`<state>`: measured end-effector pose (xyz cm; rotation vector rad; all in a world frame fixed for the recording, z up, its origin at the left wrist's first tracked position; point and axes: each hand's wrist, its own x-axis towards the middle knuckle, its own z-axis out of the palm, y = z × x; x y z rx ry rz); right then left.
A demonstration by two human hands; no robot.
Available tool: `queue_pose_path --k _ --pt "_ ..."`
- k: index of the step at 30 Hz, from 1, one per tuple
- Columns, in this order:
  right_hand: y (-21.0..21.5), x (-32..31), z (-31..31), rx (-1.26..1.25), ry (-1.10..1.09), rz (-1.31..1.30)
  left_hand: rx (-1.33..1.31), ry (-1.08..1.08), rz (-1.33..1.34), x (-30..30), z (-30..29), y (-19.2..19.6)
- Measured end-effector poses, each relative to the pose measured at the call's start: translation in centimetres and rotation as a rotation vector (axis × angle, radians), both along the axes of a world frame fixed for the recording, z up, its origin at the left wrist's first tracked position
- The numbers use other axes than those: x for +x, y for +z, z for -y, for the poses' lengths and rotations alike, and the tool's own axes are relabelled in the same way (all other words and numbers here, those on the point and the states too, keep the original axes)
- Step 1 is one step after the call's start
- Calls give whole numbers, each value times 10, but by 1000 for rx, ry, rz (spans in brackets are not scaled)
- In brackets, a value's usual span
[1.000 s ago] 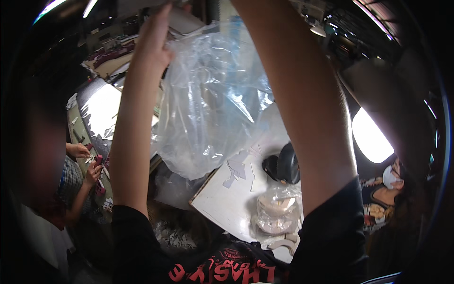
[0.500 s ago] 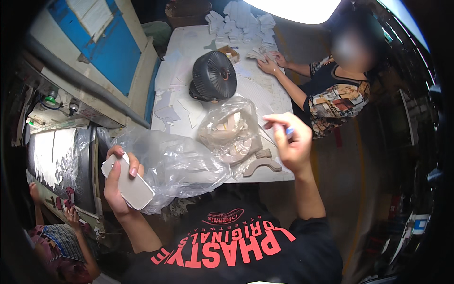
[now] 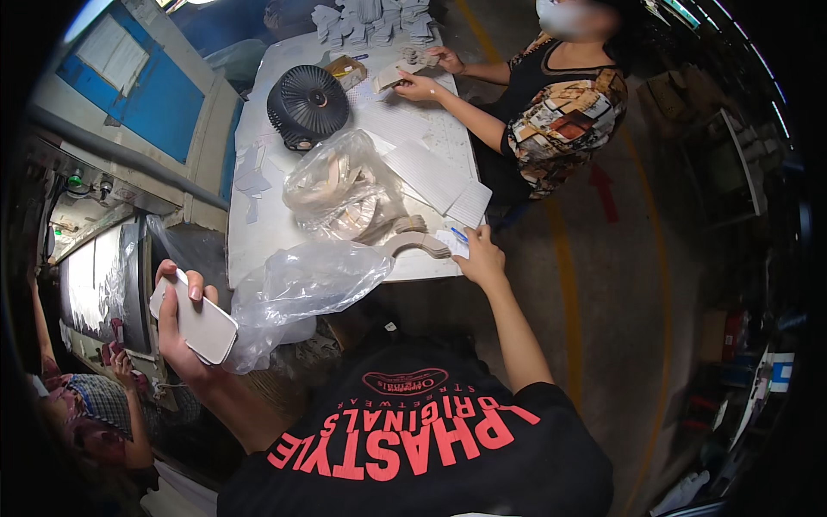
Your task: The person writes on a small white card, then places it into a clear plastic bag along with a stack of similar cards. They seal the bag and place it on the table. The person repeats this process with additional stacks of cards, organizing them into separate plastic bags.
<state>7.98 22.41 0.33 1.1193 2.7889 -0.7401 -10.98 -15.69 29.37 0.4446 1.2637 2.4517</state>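
At the near end of a white table (image 3: 263, 220), R hand (image 3: 482, 256) is at the front R corner, fingers bent round the edge of a small white slip (image 3: 451, 246), w/ a blue pen (image 3: 459, 234) right by the fingertips; can't tell if it's gripping slip & pen or just touching. Off the table's front L corner, L hand (image 3: 188, 332) is raised & closed on a pale flat slab (image 3: 196, 320), rounded corners, held tilted, thumb across its face, other fingers over the top edge. Just R of that, a loose clear bag (image 3: 310, 280) lies partly on the tabletop & hangs over the front edge. Curved beige pieces (image 3: 420, 245), stacked, sit btwn the loose bag & the slip. Behind them, a filled clear bag (image 3: 332, 185) w/ beige pieces inside; white sheets (image 3: 435, 177) to its R. Farther back: black fan (image 3: 308, 108), then a small open box (image 3: 347, 72), & a pile of pale cut pieces (image 3: 375, 21) at the far end. Co-worker (image 3: 551, 112) in a patterned top is on the table's R side, both hands at a pale bundle (image 3: 398, 73). Another person (image 3: 108, 401), checked cloth at the waist, is lower L, nr a bright work surface (image 3: 93, 280).
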Motion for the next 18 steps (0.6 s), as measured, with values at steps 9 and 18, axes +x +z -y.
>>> queue_pose_path --k 9,18 --pt "-10 50 -14 -73 21 -148 -3 -14 77 142 -45 -27" --pt "-50 181 -67 -92 -103 -660 -433 -506 259 251 -201 -39"
